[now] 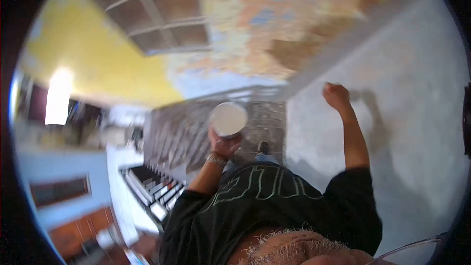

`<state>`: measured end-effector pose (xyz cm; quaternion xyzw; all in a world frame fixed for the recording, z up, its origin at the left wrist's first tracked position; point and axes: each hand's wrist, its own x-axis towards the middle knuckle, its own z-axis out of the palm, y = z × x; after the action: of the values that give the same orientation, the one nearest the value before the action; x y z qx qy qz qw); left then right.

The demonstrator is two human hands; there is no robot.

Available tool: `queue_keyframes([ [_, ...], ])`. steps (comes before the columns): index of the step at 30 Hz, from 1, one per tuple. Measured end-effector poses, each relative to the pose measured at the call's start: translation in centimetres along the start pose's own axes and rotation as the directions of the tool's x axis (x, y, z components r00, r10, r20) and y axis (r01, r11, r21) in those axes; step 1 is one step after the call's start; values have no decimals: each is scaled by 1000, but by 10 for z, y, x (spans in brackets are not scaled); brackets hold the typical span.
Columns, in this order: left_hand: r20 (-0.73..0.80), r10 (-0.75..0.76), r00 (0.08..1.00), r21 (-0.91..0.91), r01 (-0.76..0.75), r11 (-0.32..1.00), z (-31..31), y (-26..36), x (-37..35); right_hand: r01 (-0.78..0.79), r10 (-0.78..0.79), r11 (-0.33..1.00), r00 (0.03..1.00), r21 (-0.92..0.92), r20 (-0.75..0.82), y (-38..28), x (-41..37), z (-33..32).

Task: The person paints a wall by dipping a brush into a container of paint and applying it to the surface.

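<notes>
A round container with a pale, whitish top rests in my left hand, whose fingers go around its lower side. A bracelet circles that wrist. Out to the right, my right hand is raised in front of the pale grey wall, with its fingers curled in. Whether anything small is inside those fingers cannot be made out. Its shadow falls on the wall beside it.
Ahead stands a wall with peeling yellow and orange paint and a barred window. Grey paving lies below, with my shoe on it. A black-and-white slatted object and a wooden door are at left.
</notes>
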<state>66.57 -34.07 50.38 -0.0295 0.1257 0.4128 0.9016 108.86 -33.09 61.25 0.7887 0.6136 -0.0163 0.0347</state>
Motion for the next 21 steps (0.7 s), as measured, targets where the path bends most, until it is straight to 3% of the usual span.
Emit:
queue_keyframes([
  [1,13,17,1000,42,-17,999,6,-3,-1,58,-24,971,989,231,-147,-17,-11,-1],
  [2,33,18,999,89,-21,996,15,-5,0,213,-69,800,962,561,-266,-29,-20,-7],
  [3,-159,147,976,155,-123,980,38,-14,1,214,-30,697,962,684,-270,-27,-19,0],
  [4,-335,263,905,218,-197,956,60,-21,4,55,124,344,987,938,-103,-32,-17,1],
  [5,-338,330,881,215,-269,939,67,-24,4,50,162,177,984,983,-79,-36,-17,-5],
  [6,-303,328,895,190,-280,941,72,-23,3,34,311,46,949,998,-46,-41,-9,1],
  [7,-264,322,909,171,-285,943,76,-24,-1,61,196,66,978,996,-73,-51,-12,-21],
  [8,-261,379,888,172,-343,923,81,-26,-3,94,180,38,979,995,-100,-55,-8,-29],
  [11,-85,289,953,71,-284,956,78,-33,-2,239,99,65,965,969,-244,-57,12,-43],
  [14,-113,369,923,84,-361,929,81,-39,-2,288,62,51,955,956,-291,-63,15,-57],
  [16,-125,387,914,91,-378,921,83,-40,-3,435,173,-36,889,900,-423,-62,18,-63],
  [17,-145,390,909,99,-379,920,82,-40,-1,400,178,-21,903,916,-391,-56,18,-65],
  [18,-196,367,910,70,-360,930,85,-39,-1,577,249,122,770,808,-588,-51,26,-53],
  [19,-172,368,914,56,-364,930,86,-38,-1,471,280,-162,865,867,-417,-56,18,-70],
  [20,-149,369,917,42,-367,929,85,-37,0,490,203,-248,870,836,-450,-53,17,-77],
  [21,-79,382,921,64,-378,924,80,-35,3,506,258,-255,857,824,-447,-70,6,-99],
])
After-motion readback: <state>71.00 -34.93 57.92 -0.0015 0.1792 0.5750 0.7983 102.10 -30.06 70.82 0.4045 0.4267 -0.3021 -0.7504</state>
